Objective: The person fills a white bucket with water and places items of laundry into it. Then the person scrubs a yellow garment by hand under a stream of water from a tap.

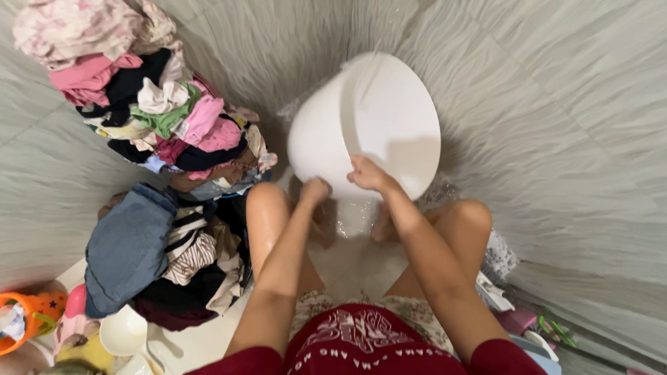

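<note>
Both hands' fingers grip the rim: left hand (pixel 316 189), right hand (pixel 366 173); white bucket (pixel 375 111) tipped, inside bare.

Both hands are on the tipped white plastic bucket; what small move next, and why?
Probably tip the white plastic bucket a little further: left hand and right hand grip its lower rim, its mouth faces the feet, and water seems to splash on the pale tiled floor beneath.

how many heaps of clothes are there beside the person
2. One heap of clothes lies upper left against the tiled wall; a second heap, with folded denim on top, sits nearer the person's left knee. More may lie beyond the frame.
</note>
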